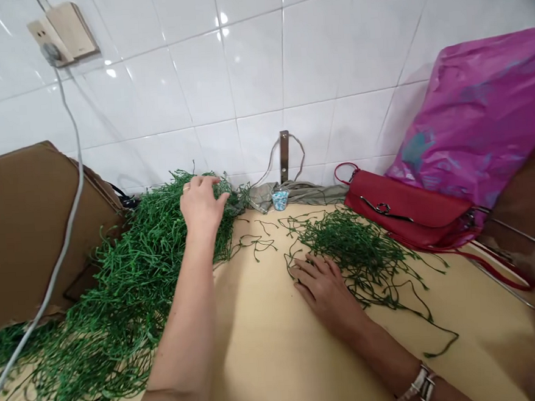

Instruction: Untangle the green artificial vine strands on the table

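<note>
My left hand [200, 205] rests at the top of a big heap of thin green cords [160, 244], with its thumb held apart from the fingers. The fingertips are partly turned away, and I see nothing gripped in them. My right hand [319, 282] lies palm down on the pale yellow tabletop [259, 347], fingers spread. It touches the near left edge of a smaller, flatter pile of green cords [357, 240]. Many cords have small knots at their ends. A few loose cords [259, 241] lie between the two piles.
A brown cardboard box [31, 223] stands at the left, crossed by a grey cable [73, 202]. A small blue-patterned cup [279, 198] sits by the tiled wall [258, 67]. At the right are a red handbag [409, 206] and a purple plastic bag [481, 112].
</note>
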The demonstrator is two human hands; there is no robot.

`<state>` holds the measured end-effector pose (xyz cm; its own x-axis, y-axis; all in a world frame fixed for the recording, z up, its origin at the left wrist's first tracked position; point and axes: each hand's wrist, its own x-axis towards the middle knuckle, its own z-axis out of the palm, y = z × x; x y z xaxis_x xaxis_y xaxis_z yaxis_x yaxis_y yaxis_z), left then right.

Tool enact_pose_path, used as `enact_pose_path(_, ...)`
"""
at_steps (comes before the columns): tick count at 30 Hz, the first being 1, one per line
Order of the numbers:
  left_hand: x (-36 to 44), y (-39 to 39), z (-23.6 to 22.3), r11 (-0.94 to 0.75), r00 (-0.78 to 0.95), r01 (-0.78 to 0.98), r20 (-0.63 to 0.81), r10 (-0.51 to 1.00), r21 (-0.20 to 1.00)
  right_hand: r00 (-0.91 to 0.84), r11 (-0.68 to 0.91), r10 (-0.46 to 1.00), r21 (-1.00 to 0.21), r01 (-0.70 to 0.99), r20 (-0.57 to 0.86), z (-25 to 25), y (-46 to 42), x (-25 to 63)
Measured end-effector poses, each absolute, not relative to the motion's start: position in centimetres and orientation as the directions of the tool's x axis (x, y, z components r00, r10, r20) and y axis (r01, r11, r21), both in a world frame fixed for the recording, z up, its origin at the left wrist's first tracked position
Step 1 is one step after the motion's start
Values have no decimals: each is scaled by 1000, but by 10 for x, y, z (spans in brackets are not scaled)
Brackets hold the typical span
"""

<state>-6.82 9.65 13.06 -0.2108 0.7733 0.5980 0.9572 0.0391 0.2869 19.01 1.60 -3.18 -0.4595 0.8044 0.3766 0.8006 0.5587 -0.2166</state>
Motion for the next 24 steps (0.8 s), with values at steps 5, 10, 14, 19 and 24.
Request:
enact_pose_path(5,-99,104,100,45,-201,934,416,887,354,-467,548,827,-259,795,313,-20,13,190)
enact_pose_path(10,-103,102,107,-69,-225,875,529,818,480,-460,544,831,-283,790,312,-17,12,195)
enact_pose_path(14,-80,71,146,-290,-155,825,688,709,485,-424,555,806,-279,784,413,-26,17,199)
enact_pose_path(19,-15,30,168,-673,76,659,860,505,337,-235,503,772,-340,795,591,-34,25,202)
enact_pose_path(24,44,32,130,-771,434,514,661,612,376,-30,525,782,-632,569,623,-20,23,198)
